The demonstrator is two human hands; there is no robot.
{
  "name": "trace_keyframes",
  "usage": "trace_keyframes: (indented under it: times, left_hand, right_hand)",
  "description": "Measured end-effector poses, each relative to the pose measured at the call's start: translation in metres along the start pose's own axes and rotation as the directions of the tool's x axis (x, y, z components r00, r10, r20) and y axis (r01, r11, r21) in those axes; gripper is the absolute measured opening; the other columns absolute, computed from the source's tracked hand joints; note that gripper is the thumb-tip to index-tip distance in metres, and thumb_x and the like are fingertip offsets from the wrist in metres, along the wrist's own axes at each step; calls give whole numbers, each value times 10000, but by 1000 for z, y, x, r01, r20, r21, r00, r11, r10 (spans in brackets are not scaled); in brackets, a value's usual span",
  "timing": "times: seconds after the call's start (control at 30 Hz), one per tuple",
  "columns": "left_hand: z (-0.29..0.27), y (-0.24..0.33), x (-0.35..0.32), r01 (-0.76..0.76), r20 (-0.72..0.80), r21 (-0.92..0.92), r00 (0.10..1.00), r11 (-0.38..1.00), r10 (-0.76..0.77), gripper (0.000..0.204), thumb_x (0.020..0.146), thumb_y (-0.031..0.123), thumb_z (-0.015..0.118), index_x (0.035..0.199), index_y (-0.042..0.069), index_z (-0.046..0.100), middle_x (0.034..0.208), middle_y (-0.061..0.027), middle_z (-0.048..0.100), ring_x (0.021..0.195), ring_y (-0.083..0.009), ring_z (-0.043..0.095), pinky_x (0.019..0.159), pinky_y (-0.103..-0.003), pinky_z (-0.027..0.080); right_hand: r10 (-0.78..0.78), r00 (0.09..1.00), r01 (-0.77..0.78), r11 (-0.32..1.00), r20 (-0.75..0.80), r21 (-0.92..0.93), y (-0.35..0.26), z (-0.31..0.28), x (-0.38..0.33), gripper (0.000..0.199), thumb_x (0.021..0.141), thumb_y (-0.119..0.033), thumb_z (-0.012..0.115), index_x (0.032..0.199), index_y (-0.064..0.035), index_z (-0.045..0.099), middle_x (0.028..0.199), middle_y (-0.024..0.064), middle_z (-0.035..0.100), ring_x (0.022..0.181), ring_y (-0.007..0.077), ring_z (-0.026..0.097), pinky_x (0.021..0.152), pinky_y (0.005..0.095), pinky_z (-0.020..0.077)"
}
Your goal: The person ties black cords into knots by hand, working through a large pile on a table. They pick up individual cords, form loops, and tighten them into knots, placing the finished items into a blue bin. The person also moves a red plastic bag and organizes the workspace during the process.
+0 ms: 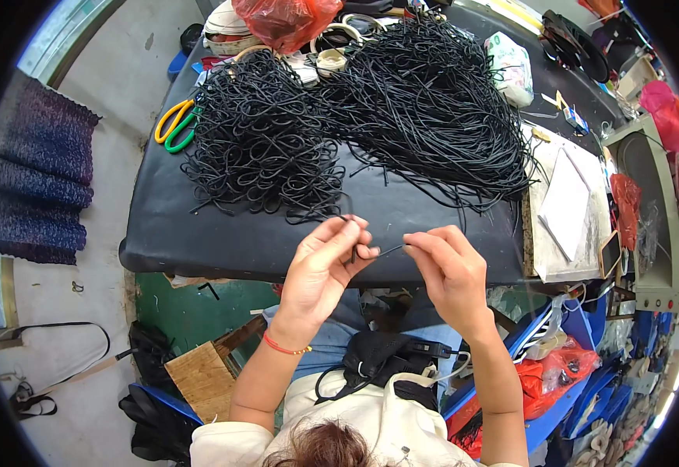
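Two Hands, One Black Cord, Two Heaps

One orange-red bracelet (281, 348) circled the left wrist. Just beyond, the left hand (324, 268) gripped one thin black cord (391, 251) between thumb and fingers; the right hand (452, 272) pinched the same cord, which spanned the gap between the two, above the near edge of one black table (199, 245). Farther off lay two heaps: one looped heap (265, 140) at left, with two scissor handles (174, 128), yellow and green, beside it, and one straighter heap (425, 101) at right. One red plastic bag (289, 19) sat behind.
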State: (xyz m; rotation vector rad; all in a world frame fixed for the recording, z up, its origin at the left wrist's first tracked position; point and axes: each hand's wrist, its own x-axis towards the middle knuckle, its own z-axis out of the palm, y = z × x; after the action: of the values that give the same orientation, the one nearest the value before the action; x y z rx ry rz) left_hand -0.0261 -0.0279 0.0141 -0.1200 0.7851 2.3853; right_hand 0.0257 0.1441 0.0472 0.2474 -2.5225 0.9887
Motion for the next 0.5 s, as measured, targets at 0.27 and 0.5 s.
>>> trace_keyframes:
  times: [0.27, 0.5]
  left_hand:
    - [11, -6, -4, 114, 27, 284, 992, 952, -127, 139, 891, 107, 565, 962, -2, 615, 850, -79, 636, 764, -128, 623, 718, -281, 553]
    - [15, -2, -3, -175, 17, 757, 968, 629, 249, 97, 866, 42, 559, 890, -30, 620, 830, -92, 634, 748, -155, 618, 703, -276, 516]
  right_hand:
    - [-111, 991, 111, 994, -71, -12, -5, 7, 5, 193, 716, 11, 661, 899, -23, 612, 752, 78, 563, 641, 233, 578, 551, 322, 467]
    - [-129, 982, 160, 955, 136, -251, -18, -25, 1, 229, 688, 15, 606, 910, -39, 617, 790, 78, 547, 694, 234, 547, 614, 343, 436]
